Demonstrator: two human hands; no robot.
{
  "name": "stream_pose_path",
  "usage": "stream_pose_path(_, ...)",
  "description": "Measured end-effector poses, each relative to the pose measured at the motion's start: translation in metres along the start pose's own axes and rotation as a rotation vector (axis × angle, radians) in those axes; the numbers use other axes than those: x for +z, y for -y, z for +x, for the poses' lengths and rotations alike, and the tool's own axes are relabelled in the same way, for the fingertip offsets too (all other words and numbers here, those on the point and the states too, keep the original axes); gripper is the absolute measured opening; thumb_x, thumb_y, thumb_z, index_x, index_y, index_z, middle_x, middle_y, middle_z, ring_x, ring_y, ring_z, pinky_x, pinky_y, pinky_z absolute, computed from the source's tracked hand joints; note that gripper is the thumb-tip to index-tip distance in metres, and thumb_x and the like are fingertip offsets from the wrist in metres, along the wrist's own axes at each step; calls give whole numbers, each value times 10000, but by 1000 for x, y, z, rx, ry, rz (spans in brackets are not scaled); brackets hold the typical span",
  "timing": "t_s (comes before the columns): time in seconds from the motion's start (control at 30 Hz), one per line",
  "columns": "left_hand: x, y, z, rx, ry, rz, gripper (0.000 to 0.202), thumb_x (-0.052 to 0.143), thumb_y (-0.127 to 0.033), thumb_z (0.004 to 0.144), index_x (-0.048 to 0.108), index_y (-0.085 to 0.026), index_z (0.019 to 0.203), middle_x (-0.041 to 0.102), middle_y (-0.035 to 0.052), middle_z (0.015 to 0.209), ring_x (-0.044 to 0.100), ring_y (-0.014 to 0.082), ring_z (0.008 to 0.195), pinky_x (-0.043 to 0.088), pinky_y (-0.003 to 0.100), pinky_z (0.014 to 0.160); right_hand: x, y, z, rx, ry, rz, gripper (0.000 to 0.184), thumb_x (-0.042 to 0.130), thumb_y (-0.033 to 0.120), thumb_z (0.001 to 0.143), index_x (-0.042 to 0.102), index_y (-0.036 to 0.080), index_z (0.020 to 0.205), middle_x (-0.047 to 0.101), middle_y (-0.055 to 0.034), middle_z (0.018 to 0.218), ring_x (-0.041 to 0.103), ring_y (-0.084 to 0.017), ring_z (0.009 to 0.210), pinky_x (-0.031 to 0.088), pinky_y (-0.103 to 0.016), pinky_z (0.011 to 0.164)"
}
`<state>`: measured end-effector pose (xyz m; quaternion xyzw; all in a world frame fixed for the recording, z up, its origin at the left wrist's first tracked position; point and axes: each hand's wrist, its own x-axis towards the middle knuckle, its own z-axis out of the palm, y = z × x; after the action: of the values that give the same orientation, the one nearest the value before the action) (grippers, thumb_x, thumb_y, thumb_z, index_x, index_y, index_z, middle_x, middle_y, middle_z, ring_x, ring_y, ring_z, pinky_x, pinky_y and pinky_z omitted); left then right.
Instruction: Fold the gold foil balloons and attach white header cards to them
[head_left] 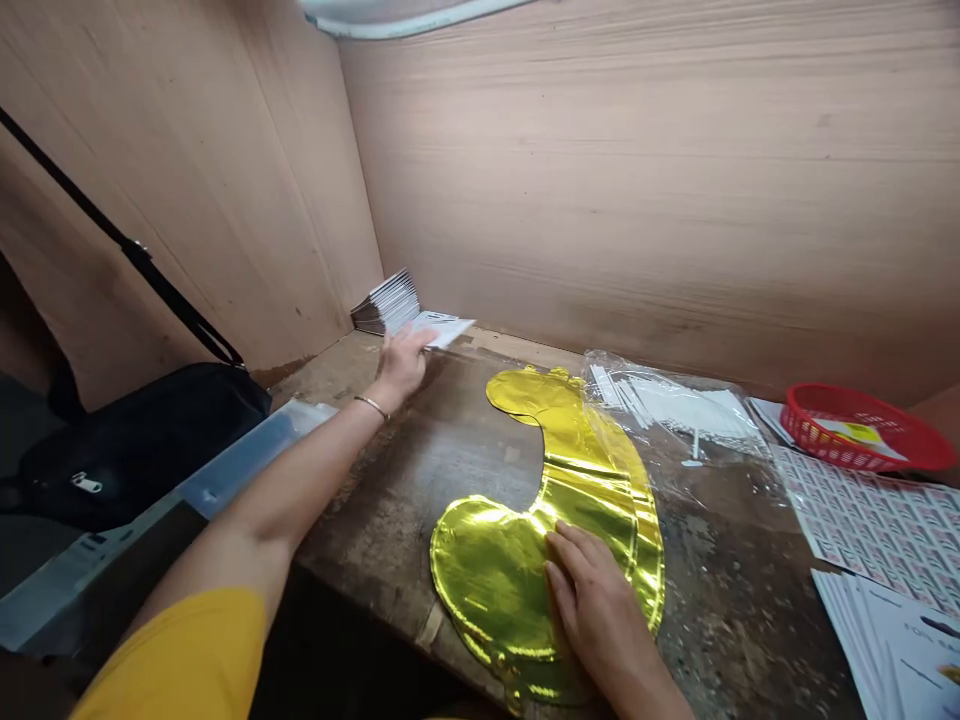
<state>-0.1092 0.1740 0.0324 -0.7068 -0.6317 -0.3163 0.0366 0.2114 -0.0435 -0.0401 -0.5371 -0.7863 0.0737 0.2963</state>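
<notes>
Several flat gold foil balloons [487, 570] lie overlapped on the dark wooden table, their curved shape reaching from the near edge toward the back. My right hand [600, 610] rests flat on the top balloon, fingers stretched out. At the back left, my left hand [403, 362] is stretched forward with its fingers closed on a white printed card [446, 328]. Just behind it, a stack of folded white cards [395, 300] stands in the corner; the hand is slightly blurred.
A clear plastic bag [686, 405] with white pieces lies at the back right. Beyond it are a red basket [862, 440], sticker sheets [870, 520] and printed cards [892, 640]. A black bag [150, 440] and translucent plastic box [247, 460] sit left. Wooden panels [637, 190] wall the back and left.
</notes>
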Motion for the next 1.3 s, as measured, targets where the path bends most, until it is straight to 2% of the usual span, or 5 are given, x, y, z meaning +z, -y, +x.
stream_pose_path(0.27, 60, 49, 61, -178, 114, 21, 292, 586, -287, 930, 602, -145, 1185, 584, 116, 1261, 561, 266, 1159, 456, 514, 985, -2, -9, 6, -206, -3, -147, 243, 488, 163, 896, 690, 182, 1029, 741, -93, 1065, 712, -232, 961, 626, -348, 790)
stream_pose_path(0.47, 46, 43, 82, -49, 167, -39, 335, 584, -342, 934, 574, -149, 1207, 582, 107, 1248, 590, 242, 1098, 491, 469, 939, -1, -18, 9, -250, -7, -123, 237, 495, 134, 888, 678, 185, 1031, 740, -86, 1067, 710, -218, 964, 625, -320, 784)
stream_pose_path(0.83, -6, -79, -137, 318, 774, -176, 405, 704, -416, 793, 619, -188, 1116, 652, 77, 1024, 608, 252, 960, 472, 338, 823, -16, 2, 10, -22, 152, -7, 227, 528, 128, 884, 673, 137, 1059, 703, -129, 1132, 627, -261, 1093, 529, -433, 965)
stream_pose_path(1.03, -6, -87, -138, 135, 741, -210, 128, 604, -295, 853, 644, -182, 810, 673, 18, 766, 601, 174, 701, 404, 259, 637, -14, -3, 7, 0, 150, 52, 191, 571, 136, 861, 681, 166, 1014, 707, -124, 1116, 628, -255, 1090, 509, -429, 967)
stream_pose_path(1.3, -17, -97, -143, 535, 429, 61, 357, 406, -299, 970, 627, -168, 722, 625, 78, 682, 539, 194, 636, 361, 301, 590, -20, 1, 8, 14, 187, 25, 165, 561, 117, 859, 678, 197, 943, 706, -90, 1075, 626, -235, 1046, 499, -409, 939)
